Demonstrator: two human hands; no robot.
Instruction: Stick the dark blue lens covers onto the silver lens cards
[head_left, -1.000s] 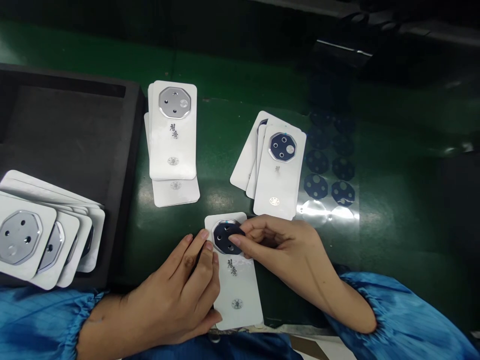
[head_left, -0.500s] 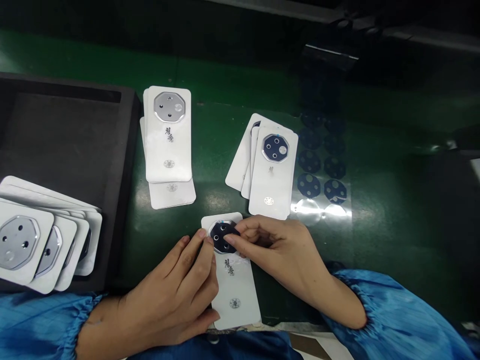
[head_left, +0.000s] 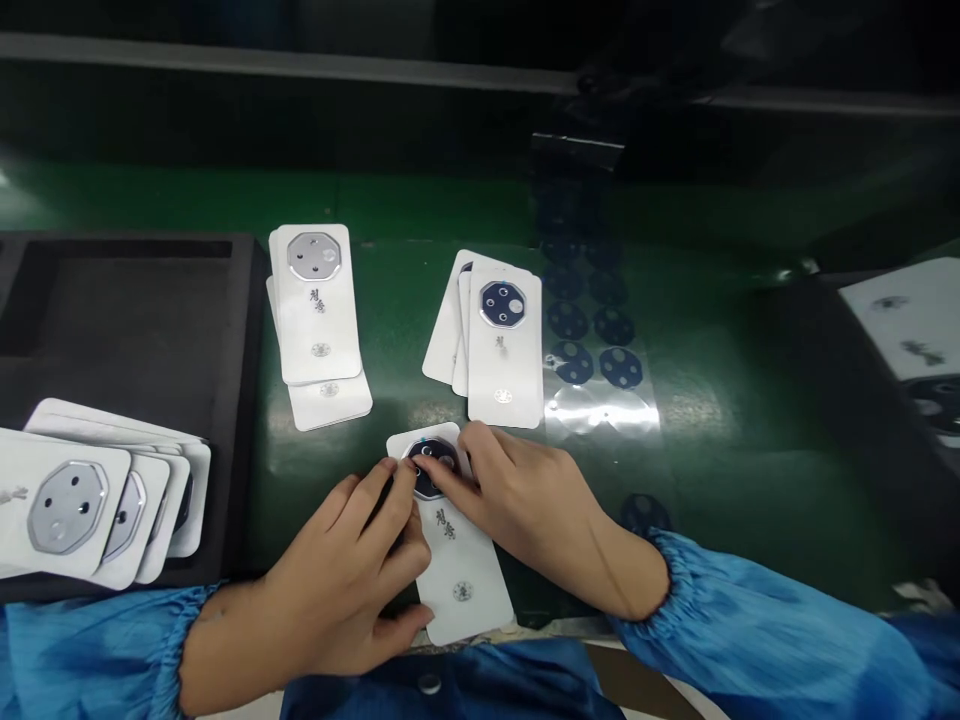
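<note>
Centrally, item one: white cover (head_left: 459, 560), a flat rounded-corner rectangle lying on the green mat (head_left: 712, 420) just in front of my body. Its long axis runs away from me and is tilted, with the near end swung to my right. The camera end points away and slightly left. Its face is plain white with a small dark script mark at mid-length and a small round emblem near the near end. Item two: dark lens piece (head_left: 435, 462), octagonal and glossy navy-black with pale round openings, seated in the silver ring at the cover's far end and partly hidden by fingertips. Left hand (head_left: 352, 575): fingers loosely bent, the first two fingertips on the lens piece's left edge and the thumb along the cover's near left edge, holding the cover down. Right hand (head_left: 525, 500): half curled, its fingertips on the lens piece from the right. I cannot tell whether it pinches the piece or only presses it. Nearby stock: a stack of covers with bare silver rings (head_left: 319, 320) far left, and a fanned stack with dark lenses fitted (head_left: 501, 355) just beyond the right hand. A clear film sheet (head_left: 600, 405) carrying more dark pieces lies beside that, and a black foam tray (head_left: 135, 320) at left holds another fan of covers (head_left: 97, 505).
</note>
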